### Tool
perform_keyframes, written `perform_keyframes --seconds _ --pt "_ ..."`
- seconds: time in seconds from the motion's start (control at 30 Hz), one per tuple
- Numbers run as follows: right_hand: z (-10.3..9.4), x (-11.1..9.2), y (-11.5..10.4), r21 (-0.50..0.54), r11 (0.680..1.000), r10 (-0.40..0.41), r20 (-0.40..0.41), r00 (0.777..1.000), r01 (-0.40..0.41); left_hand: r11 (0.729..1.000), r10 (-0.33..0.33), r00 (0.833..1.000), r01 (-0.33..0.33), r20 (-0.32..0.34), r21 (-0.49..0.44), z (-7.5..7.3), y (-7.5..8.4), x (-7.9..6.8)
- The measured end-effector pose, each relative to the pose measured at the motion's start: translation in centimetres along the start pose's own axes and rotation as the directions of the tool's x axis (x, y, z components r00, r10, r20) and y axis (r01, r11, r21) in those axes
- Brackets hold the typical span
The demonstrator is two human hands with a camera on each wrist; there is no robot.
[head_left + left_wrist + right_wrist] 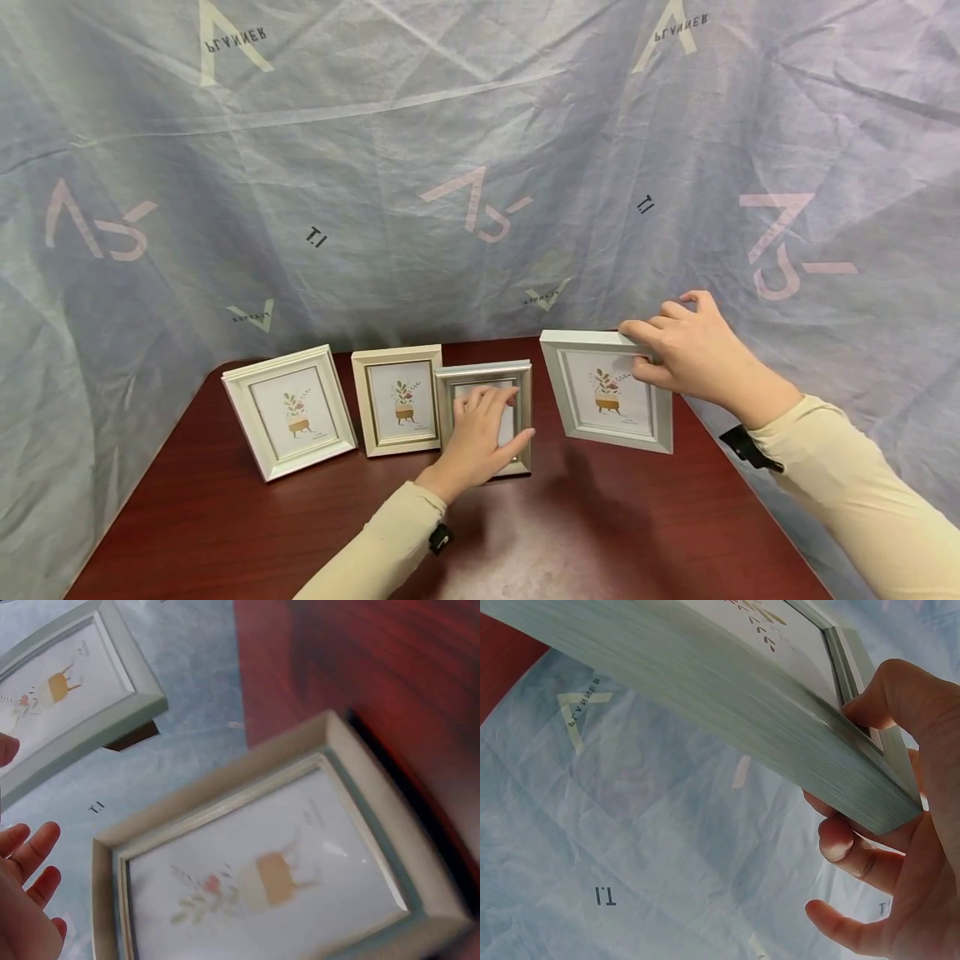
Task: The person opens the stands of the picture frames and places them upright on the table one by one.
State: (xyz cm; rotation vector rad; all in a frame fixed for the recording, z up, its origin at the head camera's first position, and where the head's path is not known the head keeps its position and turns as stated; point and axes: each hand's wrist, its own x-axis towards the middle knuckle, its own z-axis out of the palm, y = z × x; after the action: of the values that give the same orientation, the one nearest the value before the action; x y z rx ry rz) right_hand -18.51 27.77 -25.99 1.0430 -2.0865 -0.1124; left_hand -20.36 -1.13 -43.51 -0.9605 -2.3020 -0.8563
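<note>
My right hand [686, 350] pinches a pale grey-green picture frame [607, 396] by its upper right corner. In the right wrist view the thumb [874, 701] presses on the front moulding, with other fingers behind. This frame tilts, and a shadow falls on the table below it. My left hand [476, 429] hovers in front of a silver picture frame [522, 425], partly covering its picture. In the left wrist view its fingers [37, 851] are loosely bent and hold nothing, beside the silver frame's edge. All the pictures show a plant in an orange-and-cream pot.
A cream frame with gold inner trim [360, 400] stands just left of the silver one, their edges meeting. Farther left, a white frame [251, 429] leans at an angle. They stand on a dark red table [187, 533] before a grey printed cloth [375, 167].
</note>
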Motion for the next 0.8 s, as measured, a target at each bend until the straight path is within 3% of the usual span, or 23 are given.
perform_keyframes --seconds 0.17,0.37,0.6,0.8 --pt "0.1 0.3 -0.3 0.007 1.000 -0.008 -0.011 1.000 0.008 0.998 -0.056 0.996 0.055 -0.070 -0.019 0.8 1.0 1.7" --pt "0.1 0.6 -0.6 0.001 1.000 -0.017 -0.033 0.999 0.017 0.991 -0.133 0.979 0.129 -0.158 -0.033 1.6 1.7 3.4" --pt "0.1 0.8 -0.9 -0.007 1.000 -0.025 -0.062 0.998 0.024 0.994 -0.098 0.975 0.106 -0.201 0.032 2.1 2.4 4.9" --pt "0.2 0.8 -1.0 -0.011 1.000 -0.025 -0.082 0.996 0.025 0.991 -0.054 0.965 0.085 -0.257 0.108 2.4 2.7 5.2"
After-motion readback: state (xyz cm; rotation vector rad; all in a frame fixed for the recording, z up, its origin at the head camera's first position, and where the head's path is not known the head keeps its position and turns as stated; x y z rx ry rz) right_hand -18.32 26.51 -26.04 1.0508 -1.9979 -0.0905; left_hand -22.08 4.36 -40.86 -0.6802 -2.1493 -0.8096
